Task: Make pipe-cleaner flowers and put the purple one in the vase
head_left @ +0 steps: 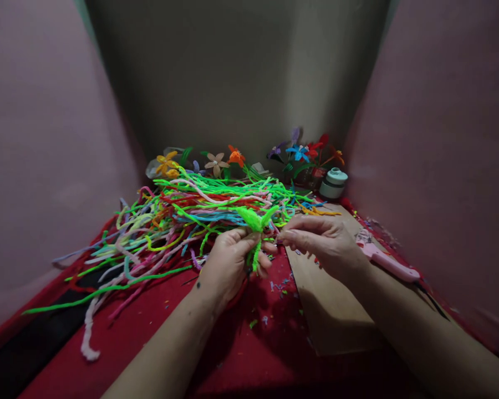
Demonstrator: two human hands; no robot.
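Note:
My left hand point(233, 257) grips a bright green pipe-cleaner piece point(251, 219) between thumb and fingers. Fuzzy, leaf-like lobes spread above the grip, and a green strand hangs below it. Just to the right, my right hand point(320, 241) is closed in a pinch, its fingertips close to the green piece. Whatever lies between those fingertips is too small to make out. Behind both hands spreads a big heap of loose pipe cleaners point(216, 194), mostly green, with pink, red, blue and yellow ones among them.
Brown cardboard point(328, 316) lies under my right forearm on red cloth point(241, 354) strewn with fuzz scraps. A pink-handled tool point(393, 267) with a dark cord rests at right. Pipe-cleaner flowers point(216, 163) and a mint-lidded jar point(333, 183) stand at the back, between pale side panels.

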